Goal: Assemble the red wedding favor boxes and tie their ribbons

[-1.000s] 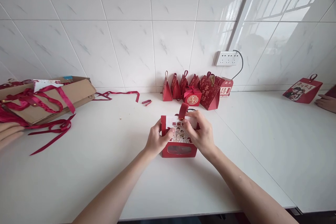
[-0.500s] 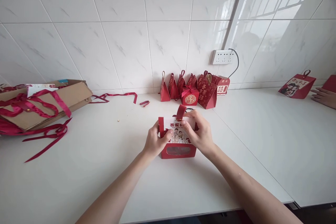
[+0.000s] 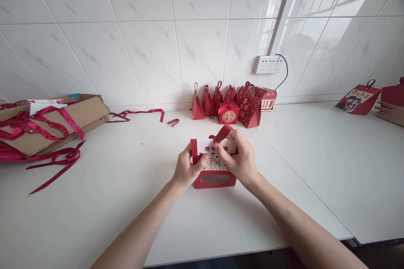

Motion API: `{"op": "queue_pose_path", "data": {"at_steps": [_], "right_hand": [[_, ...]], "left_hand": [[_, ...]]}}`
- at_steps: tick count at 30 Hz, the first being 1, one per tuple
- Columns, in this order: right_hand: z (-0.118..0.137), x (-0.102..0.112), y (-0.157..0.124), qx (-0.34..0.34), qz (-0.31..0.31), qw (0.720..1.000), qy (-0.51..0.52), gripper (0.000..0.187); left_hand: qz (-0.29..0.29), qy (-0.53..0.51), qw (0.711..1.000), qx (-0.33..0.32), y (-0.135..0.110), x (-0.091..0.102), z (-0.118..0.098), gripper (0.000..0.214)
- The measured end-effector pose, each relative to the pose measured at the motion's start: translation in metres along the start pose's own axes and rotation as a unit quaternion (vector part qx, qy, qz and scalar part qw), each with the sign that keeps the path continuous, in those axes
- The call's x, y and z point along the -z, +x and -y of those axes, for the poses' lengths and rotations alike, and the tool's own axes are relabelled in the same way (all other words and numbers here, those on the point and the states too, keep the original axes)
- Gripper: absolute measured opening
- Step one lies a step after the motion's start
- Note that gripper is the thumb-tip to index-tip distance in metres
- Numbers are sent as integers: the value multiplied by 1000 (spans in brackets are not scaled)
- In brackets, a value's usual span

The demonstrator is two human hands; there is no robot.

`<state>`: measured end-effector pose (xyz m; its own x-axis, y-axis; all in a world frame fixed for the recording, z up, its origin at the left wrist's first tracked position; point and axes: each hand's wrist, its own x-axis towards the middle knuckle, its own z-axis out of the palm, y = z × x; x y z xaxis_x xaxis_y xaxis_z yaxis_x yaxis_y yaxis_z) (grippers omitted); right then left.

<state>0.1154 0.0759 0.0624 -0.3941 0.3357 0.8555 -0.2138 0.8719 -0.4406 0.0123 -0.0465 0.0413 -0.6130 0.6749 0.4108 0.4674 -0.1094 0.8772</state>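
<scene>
A red and white gift box (image 3: 215,180) stands on the white table in front of me, with printed figures, Chinese characters and an oval window low on its front. My left hand (image 3: 188,163) grips its left side, thumb across the printed face. At the top, a red ribbon loop (image 3: 223,133) leans to the right. My right hand (image 3: 239,154) is closed at the upper right of the box, thumb on the front by the loop's base, pinching the ribbon there. The fingertips behind the box are hidden.
Several red gift boxes (image 3: 249,107) stand by the tiled wall below a power socket (image 3: 268,64). On the left lies a cardboard box (image 3: 85,115) with dark red ribbons (image 3: 67,157). A short ribbon piece (image 3: 173,122) lies nearby. Another person's hand (image 3: 389,112) is at far right.
The ribbon loop on the gift box has tipped to the right, toward my right hand. My left hand keeps its hold. At far right, more of the other person's red box shows.
</scene>
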Motion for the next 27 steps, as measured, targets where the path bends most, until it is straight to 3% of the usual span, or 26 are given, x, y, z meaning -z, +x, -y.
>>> {"op": "queue_pose_path", "data": {"at_steps": [4,7,10,14,18,27], "right_hand": [[-1,0,0,22,15,999,21,13],[-1,-1,0,73,-16,997,19,27],[0,0,1,93,-27,995,13,26],[0,3,2,41,16,999,30,8],[-2,4,3,-2,38,999,38,12],[-3,4,3,18,30,998,52,7]], "left_hand": [[-6,-7,1000,6,0,-1,1,27],[-17,0,1000,6,1,-2,1,29],[-21,10,1000,-3,1,-2,0,30],[-15,-1,1000,4,1,-1,0,29],[-4,-10,1000,9,1,-2,1,26],[-9,-2,1000,-8,1,-2,3,26]]}}
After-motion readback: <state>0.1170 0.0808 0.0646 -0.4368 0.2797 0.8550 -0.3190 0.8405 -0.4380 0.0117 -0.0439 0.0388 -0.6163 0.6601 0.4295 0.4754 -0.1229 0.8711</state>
